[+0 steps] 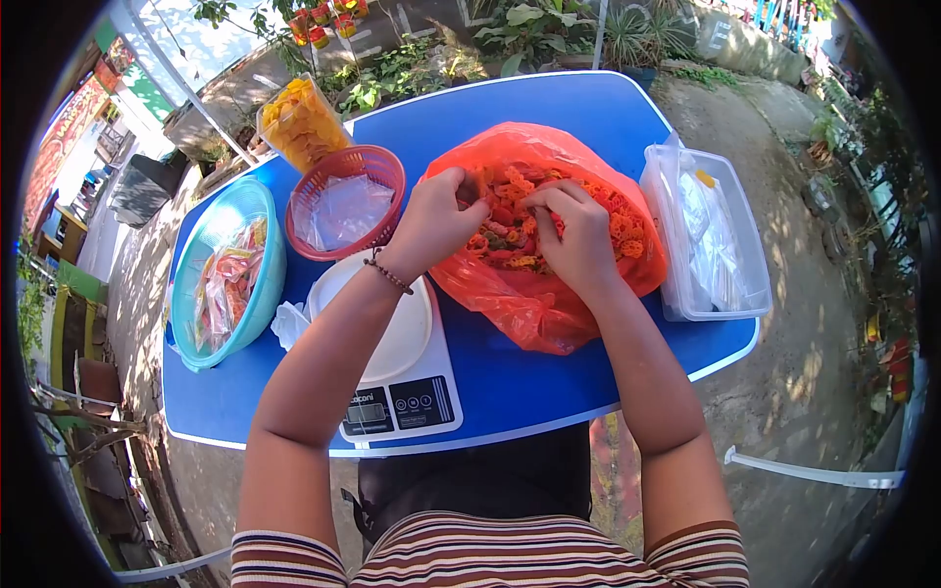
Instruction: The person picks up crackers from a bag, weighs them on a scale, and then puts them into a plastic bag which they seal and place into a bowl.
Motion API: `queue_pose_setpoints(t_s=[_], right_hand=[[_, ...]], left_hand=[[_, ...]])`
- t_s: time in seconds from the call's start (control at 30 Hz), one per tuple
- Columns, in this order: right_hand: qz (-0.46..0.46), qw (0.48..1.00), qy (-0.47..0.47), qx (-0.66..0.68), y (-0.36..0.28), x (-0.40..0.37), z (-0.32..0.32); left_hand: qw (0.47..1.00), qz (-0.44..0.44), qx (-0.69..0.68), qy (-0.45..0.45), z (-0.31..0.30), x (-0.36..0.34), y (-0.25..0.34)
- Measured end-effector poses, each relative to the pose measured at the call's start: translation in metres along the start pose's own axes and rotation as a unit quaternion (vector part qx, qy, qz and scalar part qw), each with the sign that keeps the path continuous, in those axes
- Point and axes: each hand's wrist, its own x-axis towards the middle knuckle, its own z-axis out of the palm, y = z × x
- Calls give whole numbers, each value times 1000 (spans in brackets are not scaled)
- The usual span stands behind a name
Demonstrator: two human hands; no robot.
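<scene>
A large orange plastic bag [537, 306] lies open on the blue table [510, 382], full of orange and red wheel-shaped crackers [627, 230]. Both my hands are inside its mouth. My left hand [431, 220], with a bead bracelet on the wrist, curls its fingers into the crackers at the bag's left side. My right hand [578, 235] rests on the crackers in the middle, fingers bent. What the fingers hold is hidden among the crackers. A white kitchen scale [407, 377] with a round plate sits just under my left forearm.
A red basket [338, 201] holds clear bags. A teal basin [211, 323] holds filled packets. A clear tub of yellow chips [302, 122] stands at the back left. A clear lidded box [725, 304] sits right of the bag. Dirt ground and plants surround the table.
</scene>
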Motion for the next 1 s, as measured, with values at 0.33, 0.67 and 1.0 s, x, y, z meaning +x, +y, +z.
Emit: queue_pose_setpoints(t_s=[0.33,0.67,1.0], right_hand=[[-77,994,29,70,-26,-9,9],[-36,991,-130,-24,-10,-5,11],[-40,955,-239,-170,-6,-12,24]], left_hand=[[930,-58,-347,-111,-14,-28,23],[872,-101,-478,-8,-15,-41,15],[783,-192,-591,26,-18,-57,13]])
